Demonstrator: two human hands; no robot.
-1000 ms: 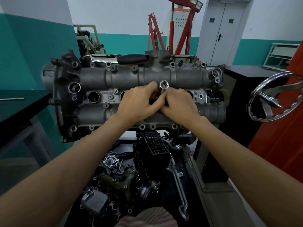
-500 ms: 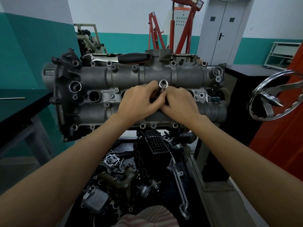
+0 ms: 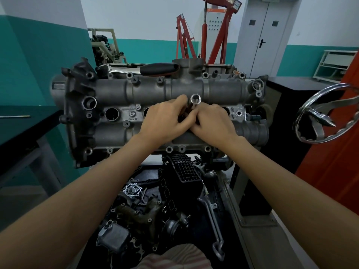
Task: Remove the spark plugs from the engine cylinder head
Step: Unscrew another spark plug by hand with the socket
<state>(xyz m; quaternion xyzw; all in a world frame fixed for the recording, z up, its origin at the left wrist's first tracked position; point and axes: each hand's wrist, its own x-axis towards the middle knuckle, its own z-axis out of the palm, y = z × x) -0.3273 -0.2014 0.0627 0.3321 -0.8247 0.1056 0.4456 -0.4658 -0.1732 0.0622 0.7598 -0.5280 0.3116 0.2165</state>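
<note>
The grey engine cylinder head [image 3: 116, 94] stands upright on a stand in front of me, with a row of round spark plug wells [image 3: 111, 114] across its middle. A shiny spark plug socket [image 3: 195, 100] sticks out of a well near the centre, its open end facing me. My left hand [image 3: 165, 121] and my right hand [image 3: 212, 122] meet around the socket's shaft, fingers curled on it. The lower part of the socket and any spark plug are hidden by my fingers.
A black-handled ratchet [image 3: 158, 68] lies on top of the head. A chrome handwheel [image 3: 326, 113] juts out at the right beside an orange panel. Loose engine parts [image 3: 159, 206] fill a tray below. A red engine hoist [image 3: 213, 30] stands behind.
Both hands stay on the socket with only a slight shift of the fingers. The socket's open end sits at nearly the same spot.
</note>
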